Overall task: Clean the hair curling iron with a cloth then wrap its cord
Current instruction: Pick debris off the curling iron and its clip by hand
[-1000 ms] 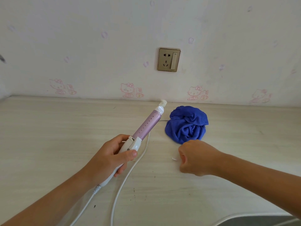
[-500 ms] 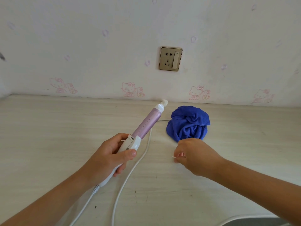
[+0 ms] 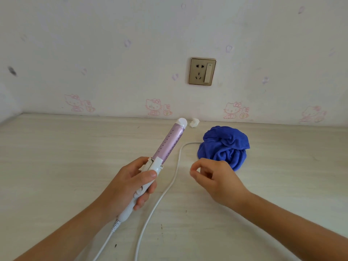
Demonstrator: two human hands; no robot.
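The left hand (image 3: pixel 130 185) has its grip wrapped round the white plastic handle of the lilac-barrelled curling iron (image 3: pixel 169 142). The thumb lies across the top of the handle and the fingers curl underneath. The iron is held above the middle of the pale wood-grain worktop (image 3: pixel 56 166), with its rounded white tip slanting up toward the back edge.

Its thin white cord (image 3: pixel 175 174) leaves the bottom of the handle, runs off the near edge, then comes back as a loose line up the worktop and bends toward the crumpled blue microfibre cloth (image 3: pixel 224 146). The cloth sits bunched near the back edge, right of the middle.

The right hand (image 3: pixel 216 178) hovers just in front of the cloth. Its grip is slack, with fingers loosely bent and nothing visible between thumb and forefinger. It is not touching the cloth.

A small white lump (image 3: pixel 194 122) lies at the back edge, below a brass-coloured wall socket (image 3: pixel 202 71).

Cleaning has not yet begun, so the step in hand looks like fetching the cloth. The next move calls for the right hand to reach a little further, gather a fold of the soft heap, and bring it to the barrel. The left hand meanwhile keeps the iron steady and clear of the trailing cord.
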